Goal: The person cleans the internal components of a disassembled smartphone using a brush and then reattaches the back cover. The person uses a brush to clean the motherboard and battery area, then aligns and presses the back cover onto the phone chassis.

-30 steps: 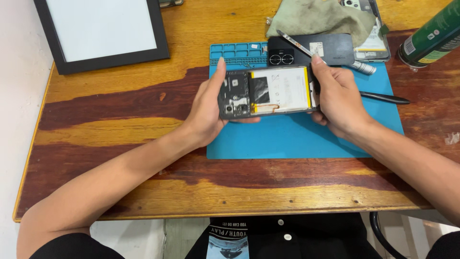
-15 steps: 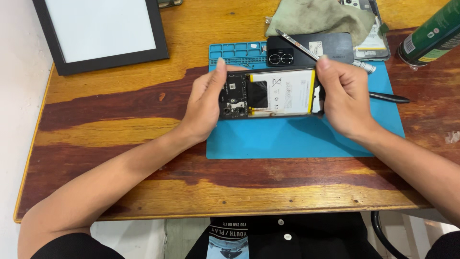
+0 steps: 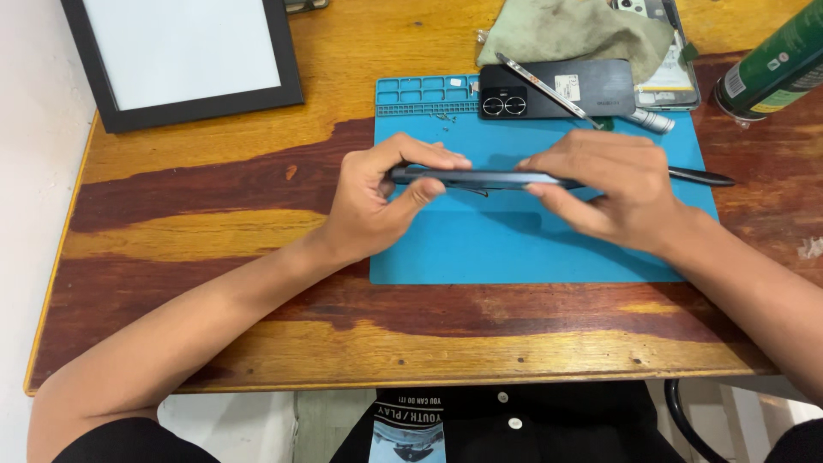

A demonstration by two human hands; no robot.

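Note:
Both my hands hold an opened smartphone (image 3: pixel 484 178) edge-on above the blue repair mat (image 3: pixel 531 249), so only its thin dark side shows. My left hand (image 3: pixel 381 201) pinches the phone's left end between thumb and fingers. My right hand (image 3: pixel 604 190) grips the right end from above. The phone's insides are hidden at this angle.
A black phone back cover (image 3: pixel 557 90) with metal tweezers (image 3: pixel 540 88) across it lies at the mat's far edge, beside a green cloth (image 3: pixel 574 30). A black pen-like tool (image 3: pixel 701 178) rests right of my hand. A green spray can (image 3: pixel 771 64) stands far right, a black-framed white panel (image 3: pixel 184 56) far left.
The phone was held flat with its battery and board facing up; both hands have tilted it so that it now shows edge-on.

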